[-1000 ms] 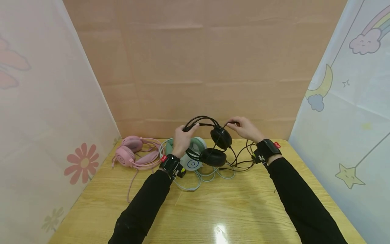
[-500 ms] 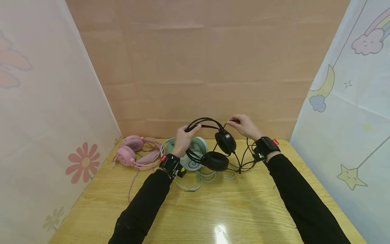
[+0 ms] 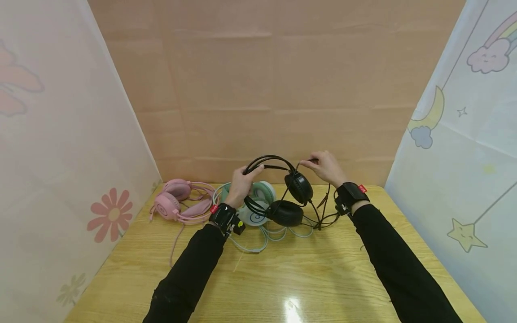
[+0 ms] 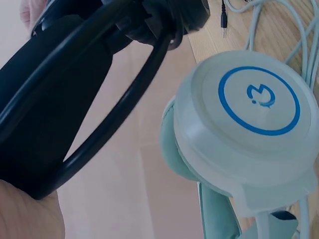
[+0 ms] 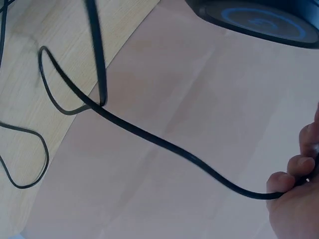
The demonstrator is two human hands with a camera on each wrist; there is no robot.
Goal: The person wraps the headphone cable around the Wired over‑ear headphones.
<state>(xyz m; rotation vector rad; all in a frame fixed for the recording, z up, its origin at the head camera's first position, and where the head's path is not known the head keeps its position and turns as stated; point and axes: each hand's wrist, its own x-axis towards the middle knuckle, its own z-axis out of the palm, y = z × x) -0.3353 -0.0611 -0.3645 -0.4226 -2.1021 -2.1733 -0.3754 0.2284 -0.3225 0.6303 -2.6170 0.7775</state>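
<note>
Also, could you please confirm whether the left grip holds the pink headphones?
No, the left grip holds the black headphones by their headband.

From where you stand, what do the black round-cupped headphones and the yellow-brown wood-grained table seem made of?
Black round-cupped headphones: probably plastic by their smooth sheen, though bands may be coated metal.
Yellow-brown wood-grained table: wood or laminate, glossy, showing grain and a bright reflection.

Reaching forward with the left arm (image 3: 191, 271) and right arm (image 3: 397, 262), both angled inward. Gripping with the left hand (image 3: 241, 185), thumb (image 3: 258, 171) extended rightward. Pinching with the right hand (image 3: 327, 169), slightly higher and turned leftward.
</note>
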